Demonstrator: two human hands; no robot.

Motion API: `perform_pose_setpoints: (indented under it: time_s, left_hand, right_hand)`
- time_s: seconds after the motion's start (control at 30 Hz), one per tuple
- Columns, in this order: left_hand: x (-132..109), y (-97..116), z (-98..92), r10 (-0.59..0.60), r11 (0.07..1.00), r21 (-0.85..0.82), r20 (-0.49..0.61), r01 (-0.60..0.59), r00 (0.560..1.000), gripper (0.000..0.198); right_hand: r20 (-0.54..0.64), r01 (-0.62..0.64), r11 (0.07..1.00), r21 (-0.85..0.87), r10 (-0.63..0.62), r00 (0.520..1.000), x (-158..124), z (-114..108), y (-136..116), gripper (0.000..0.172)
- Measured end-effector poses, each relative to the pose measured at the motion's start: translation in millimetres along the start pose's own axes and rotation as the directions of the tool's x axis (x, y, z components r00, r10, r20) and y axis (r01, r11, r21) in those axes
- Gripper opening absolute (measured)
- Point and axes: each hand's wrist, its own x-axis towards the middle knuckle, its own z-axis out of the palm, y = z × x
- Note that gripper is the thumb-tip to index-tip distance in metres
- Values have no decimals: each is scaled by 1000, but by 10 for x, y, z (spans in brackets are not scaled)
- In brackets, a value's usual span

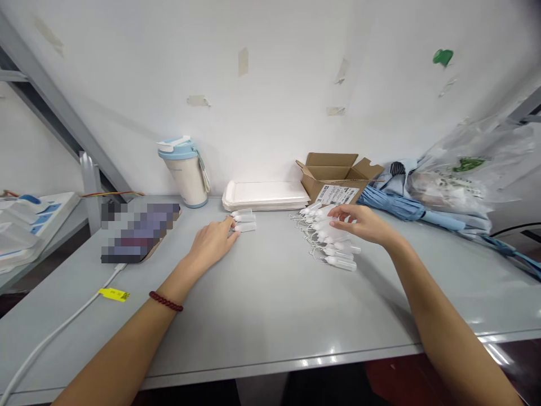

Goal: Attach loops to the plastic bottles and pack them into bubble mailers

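Note:
My left hand (213,241) rests on the grey table (262,304), fingers curled together, their tips touching three small white tubes (244,220) laid side by side. My right hand (359,221) hovers over a heap of several small white tubes with loops (332,248), fingers bent and a little apart, the tips brushing the top of the heap. Whether it grips one is hidden. A dark red bead bracelet (165,301) circles my left wrist.
At the back stand a blue-lidded cup (186,172), a stack of white trays (266,195) and an open cardboard box (336,177). Blue umbrellas (397,206) and plastic bags (469,169) fill the right. A pixelated phone (137,231) with white cable (63,330) lies left.

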Motion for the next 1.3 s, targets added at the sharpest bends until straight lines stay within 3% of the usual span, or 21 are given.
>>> perform_pose_setpoints:
  time_s: [0.23, 0.4, 0.53, 0.67, 0.77, 0.83, 0.93, 1.0, 1.1, 1.3]
  left_hand:
    - [34, -4, 65, -69, 997, 36, -27, 70, 997, 31]
    - [-8, 37, 3, -90, 996, -1, -84, 90, 992, 34]
    - [-54, 99, -82, -86, 988, -146, -200, 57, 976, 30]
    - [-100, 157, -104, -33, 945, -321, -277, -60, 960, 24]
    - [-143, 212, -88, 60, 867, -475, -203, -152, 977, 25]
    - [-172, 258, -71, 126, 791, -587, -118, -171, 985, 29]
    - [-204, 321, -37, 183, 694, -706, -16, -141, 983, 40]
    - [-211, 345, -18, 209, 643, -757, 28, -116, 978, 36]
    - [-203, 350, -9, 236, 567, -821, 77, -73, 969, 26]
    - [-192, 351, -68, 208, 416, -909, 128, 30, 970, 25]
  right_hand:
    - [-30, 9, 999, 46, -7, 1000, 19, 36, 23, 30]
    - [-151, 23, 995, 92, -9, 988, 18, 22, 24, 32]
    - [-299, 93, 992, 90, -63, 952, 10, 24, 0, 29]
    - [-432, 186, 981, 55, -144, 890, 12, 143, -104, 22]
    - [-509, 263, 960, 99, -178, 842, -4, 334, -250, 18]
    - [-505, 306, 939, 157, -190, 842, -38, 480, -363, 15]
    - [-426, 321, 895, 308, -172, 888, -116, 659, -519, 14]
    - [-391, 317, 875, 365, -165, 905, -172, 730, -595, 14]
    - [-368, 324, 865, 382, -179, 912, -225, 771, -657, 13]
    - [-324, 268, 848, 456, -121, 938, -231, 777, -689, 16]
